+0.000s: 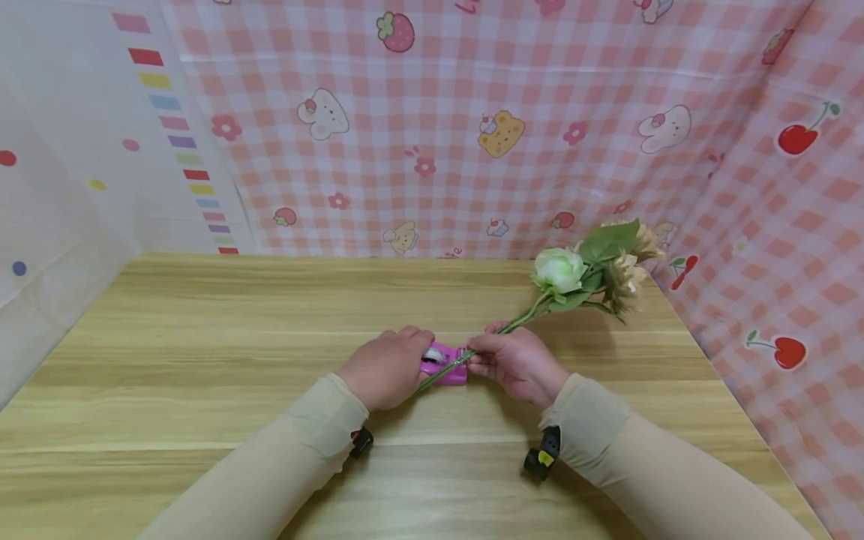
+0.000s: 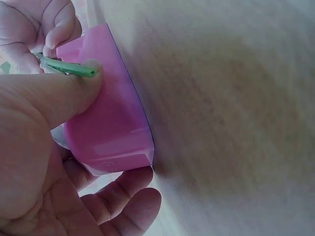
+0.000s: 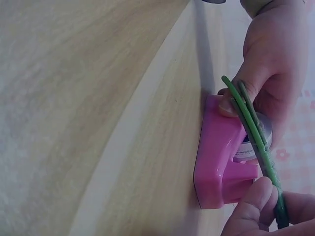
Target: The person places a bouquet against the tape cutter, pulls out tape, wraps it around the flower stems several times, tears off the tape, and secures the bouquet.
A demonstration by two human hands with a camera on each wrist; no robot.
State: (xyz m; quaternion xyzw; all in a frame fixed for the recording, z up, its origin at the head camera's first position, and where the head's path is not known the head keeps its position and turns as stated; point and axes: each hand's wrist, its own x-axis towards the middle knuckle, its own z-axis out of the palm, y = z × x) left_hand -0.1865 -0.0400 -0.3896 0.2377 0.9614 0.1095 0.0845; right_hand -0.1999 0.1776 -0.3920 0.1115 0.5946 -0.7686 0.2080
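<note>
My left hand (image 1: pixel 391 367) grips a pink tape dispenser (image 1: pixel 455 378) that stands on the table, its thumb pressed along the side in the left wrist view. A roll of tape (image 3: pixel 249 149) sits in the dispenser. Between thumb and fingers, my right hand (image 1: pixel 518 365) pinches the green stems (image 3: pixel 256 132) of a small bunch of artificial flowers. These stems slant across the dispenser, their cut ends by my left thumb (image 2: pixel 81 91). Up and to the right point a pale green-white bloom (image 1: pixel 559 270), beige blooms (image 1: pixel 626 277) and green leaves (image 1: pixel 607 241).
The wood-grain table (image 1: pixel 202 360) spreads around both hands. A pink checked cloth (image 1: pixel 432 97) hangs behind it, and another checked cloth (image 1: pixel 817 247) runs along the right edge. At the left hangs a white cloth (image 1: pixel 67 150) with coloured marks. Black wrist devices (image 1: pixel 542 455) sit under the sleeves.
</note>
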